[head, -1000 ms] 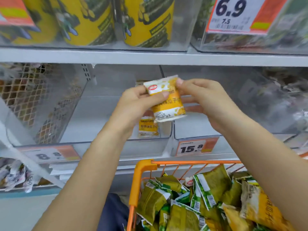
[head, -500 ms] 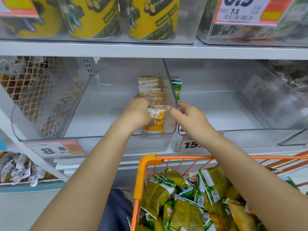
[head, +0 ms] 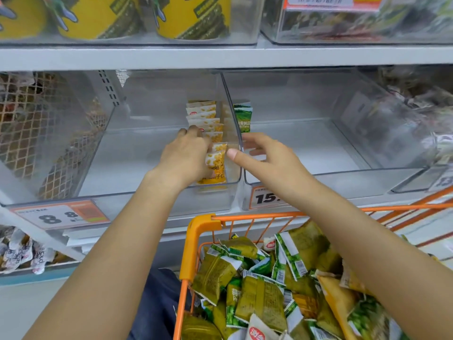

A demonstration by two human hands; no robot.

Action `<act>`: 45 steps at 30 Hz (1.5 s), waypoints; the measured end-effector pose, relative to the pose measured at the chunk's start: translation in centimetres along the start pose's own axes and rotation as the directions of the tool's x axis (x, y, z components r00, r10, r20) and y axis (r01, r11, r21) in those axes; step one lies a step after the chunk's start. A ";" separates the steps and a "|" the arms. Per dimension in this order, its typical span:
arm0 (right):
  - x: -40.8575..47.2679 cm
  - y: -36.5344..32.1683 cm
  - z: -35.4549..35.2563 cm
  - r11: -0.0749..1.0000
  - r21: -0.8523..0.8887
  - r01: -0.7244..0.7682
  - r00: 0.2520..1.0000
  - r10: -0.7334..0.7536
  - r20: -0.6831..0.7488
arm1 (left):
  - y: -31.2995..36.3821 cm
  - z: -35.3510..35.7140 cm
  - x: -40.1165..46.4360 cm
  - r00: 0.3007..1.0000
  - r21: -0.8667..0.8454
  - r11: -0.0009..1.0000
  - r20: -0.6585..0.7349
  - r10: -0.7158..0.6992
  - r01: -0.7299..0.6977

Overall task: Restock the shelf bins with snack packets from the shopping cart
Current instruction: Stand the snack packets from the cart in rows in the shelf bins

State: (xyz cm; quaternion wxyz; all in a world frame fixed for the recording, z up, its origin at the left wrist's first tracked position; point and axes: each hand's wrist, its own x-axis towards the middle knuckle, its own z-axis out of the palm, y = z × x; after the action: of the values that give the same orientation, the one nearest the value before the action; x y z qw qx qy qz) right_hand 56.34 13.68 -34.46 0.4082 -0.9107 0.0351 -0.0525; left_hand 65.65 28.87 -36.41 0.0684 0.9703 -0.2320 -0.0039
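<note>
Cart (head: 204, 223): an orange wire cart is seen nearest, heaped with green packets (head: 259, 293) and a few yellow ones; supply is kept within arm's reach below the shelf.
Right hand (head: 267, 159): held with fingers spread and relaxed over the divider between the two bins, nothing gripped; it is judged to be steadying the row's end.
Left hand (head: 187, 153): laid against the left side of the yellow packets (head: 215, 163), fingers curved along them; whether the front packet is pinched cannot be told.
Left bin (head: 147, 200): the yellow row is stood upright against the right wall, so faces are shown forward.
Right bin (head: 318, 182): one green packet (head: 242, 116) is stood far back beside the divider.
</note>
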 end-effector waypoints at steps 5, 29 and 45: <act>-5.9 -1.5 -2.2 0.922 -0.300 0.245 0.957 -0.280 -0.077 | 0.3 -0.7 -1.7 0.981 -0.167 0.983 -0.189 0.042 -0.075; -4.1 -2.2 -5.8 0.915 0.404 -0.010 0.998 -0.016 0.062 | 4.0 -3.4 -6.1 0.989 -0.947 0.303 -0.070 0.127 -0.105; 13.8 4.7 -1.9 0.913 0.064 -0.403 0.914 0.405 -0.026 | 2.7 -1.0 -1.1 0.986 -0.732 0.679 -0.149 -0.077 -0.057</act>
State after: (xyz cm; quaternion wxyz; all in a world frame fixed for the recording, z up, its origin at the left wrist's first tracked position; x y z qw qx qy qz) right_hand 69.73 7.67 -35.84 0.4354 -0.8706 0.2286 0.0145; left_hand 63.48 27.10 -35.07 0.4707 0.8594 -0.1990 -0.0156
